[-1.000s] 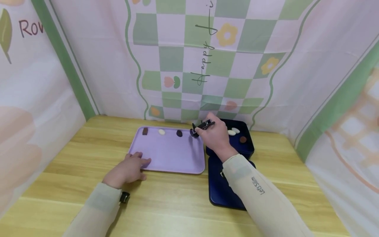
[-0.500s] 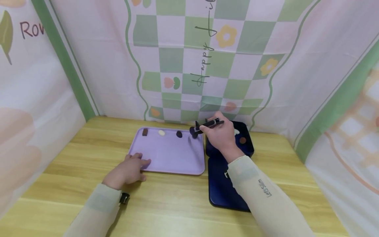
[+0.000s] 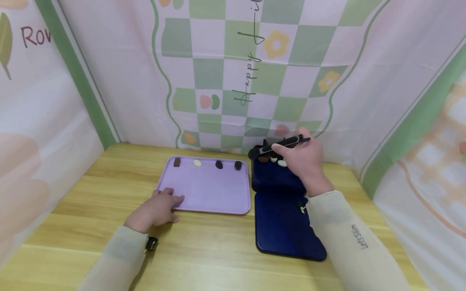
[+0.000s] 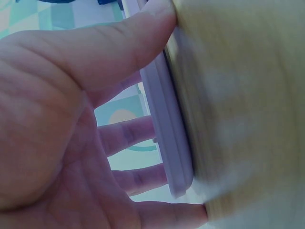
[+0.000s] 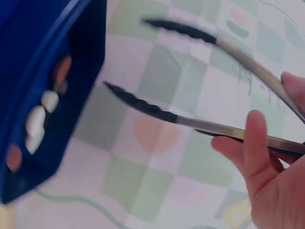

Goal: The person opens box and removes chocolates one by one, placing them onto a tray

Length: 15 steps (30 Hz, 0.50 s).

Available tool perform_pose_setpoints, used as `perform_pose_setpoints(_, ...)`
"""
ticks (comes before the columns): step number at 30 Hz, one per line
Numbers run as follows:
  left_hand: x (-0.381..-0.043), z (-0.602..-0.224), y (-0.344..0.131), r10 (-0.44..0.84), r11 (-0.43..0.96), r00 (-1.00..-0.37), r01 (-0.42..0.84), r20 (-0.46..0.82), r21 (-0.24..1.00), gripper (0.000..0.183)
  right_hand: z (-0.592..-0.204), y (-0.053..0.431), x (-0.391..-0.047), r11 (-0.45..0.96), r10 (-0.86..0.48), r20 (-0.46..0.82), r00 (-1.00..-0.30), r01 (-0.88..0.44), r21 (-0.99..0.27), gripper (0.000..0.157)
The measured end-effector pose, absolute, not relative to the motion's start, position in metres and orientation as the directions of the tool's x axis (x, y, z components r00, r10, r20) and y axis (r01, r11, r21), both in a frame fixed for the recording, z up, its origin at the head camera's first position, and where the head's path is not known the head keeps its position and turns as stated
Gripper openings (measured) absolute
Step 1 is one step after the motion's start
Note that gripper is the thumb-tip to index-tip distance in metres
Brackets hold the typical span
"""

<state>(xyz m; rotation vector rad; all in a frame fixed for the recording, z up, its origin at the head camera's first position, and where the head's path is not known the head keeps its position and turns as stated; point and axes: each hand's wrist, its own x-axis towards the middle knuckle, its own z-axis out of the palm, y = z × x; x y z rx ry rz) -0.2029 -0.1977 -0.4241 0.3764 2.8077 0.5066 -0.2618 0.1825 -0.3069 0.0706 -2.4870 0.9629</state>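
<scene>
The right hand (image 3: 306, 161) grips tongs (image 3: 287, 142) (spread apart) above the box (image 3: 276, 178).

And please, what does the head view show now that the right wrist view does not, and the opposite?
Only the head view shows the purple tray, four small pieces on it, and the left hand at its corner.
Only the right wrist view shows a second brown piece in the blue box.
Both show the right hand holding tongs, the box, white pieces and checked cloth.
</scene>
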Motion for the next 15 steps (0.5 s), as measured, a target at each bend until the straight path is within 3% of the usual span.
perform_pose_setpoints(12,-0.203,-0.424,-0.198,0.301,0.901,-0.932,0.210,-0.201,0.379,0.061,-0.287,0.204,-0.259,0.904,0.159,0.262,-0.952,0.034,-0.426,0.082)
perform_pose_setpoints(15,-0.202,-0.423,-0.198,0.301,0.901,-0.932,0.208,-0.202,0.381,0.060,-0.291,0.207,-0.262,0.919,0.155,0.205,-0.966,0.065,-0.390,0.079)
